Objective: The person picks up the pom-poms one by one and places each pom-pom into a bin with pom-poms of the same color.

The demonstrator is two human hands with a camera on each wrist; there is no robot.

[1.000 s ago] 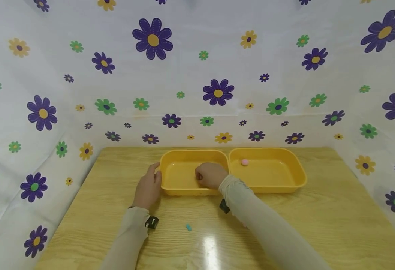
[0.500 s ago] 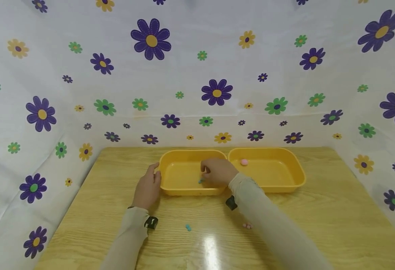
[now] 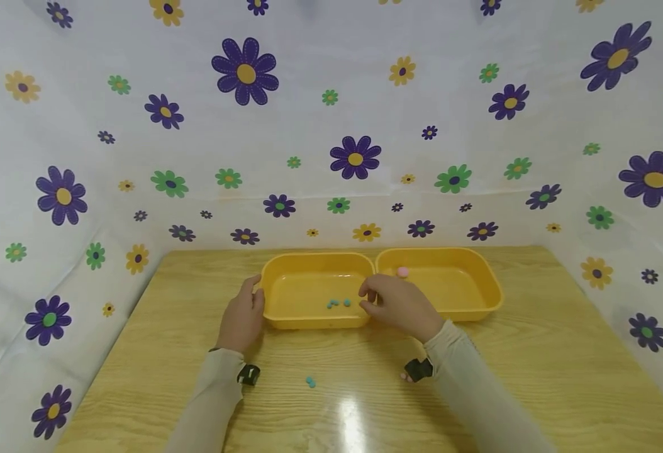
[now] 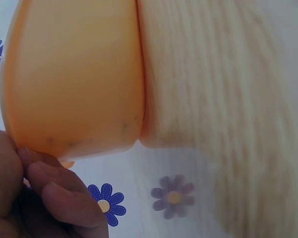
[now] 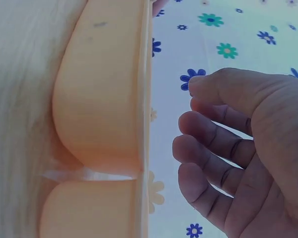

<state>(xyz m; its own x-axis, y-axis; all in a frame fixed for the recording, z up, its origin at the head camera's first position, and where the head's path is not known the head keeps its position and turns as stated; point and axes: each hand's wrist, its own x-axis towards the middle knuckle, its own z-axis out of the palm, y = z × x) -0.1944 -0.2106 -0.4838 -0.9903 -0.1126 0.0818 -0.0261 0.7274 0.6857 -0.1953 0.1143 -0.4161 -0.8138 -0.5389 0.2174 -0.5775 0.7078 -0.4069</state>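
Note:
Two yellow trays stand side by side, the left tray (image 3: pixel 317 323) and the right tray (image 3: pixel 481 308). My left hand (image 3: pixel 242 321) holds the left tray by its left rim; in the left wrist view thumb and fingers (image 4: pixel 64 198) close at the tray's corner. Several small blue pieces (image 3: pixel 346 302) lie inside that tray. Above the place where the trays meet is my right hand (image 3: pixel 402 303), its fingers (image 5: pixel 203 131) loosely bent and nothing between them. One pink ball (image 3: pixel 402 272) sits in the right tray's back left corner.
On the wooden table (image 3: pixel 286 421), small blue pieces (image 3: pixel 311 382) lie in front of the left tray. Small pink pieces (image 3: pixel 405 377) are partly hidden by the right wrist's black band (image 3: pixel 419 369). A flowered white cloth (image 3: pixel 303 138) closes off the back and sides.
My right hand has drawn out of the left tray to the right, and its fingers have loosened. Blue pieces now show on that tray's floor. The left hand keeps its hold.

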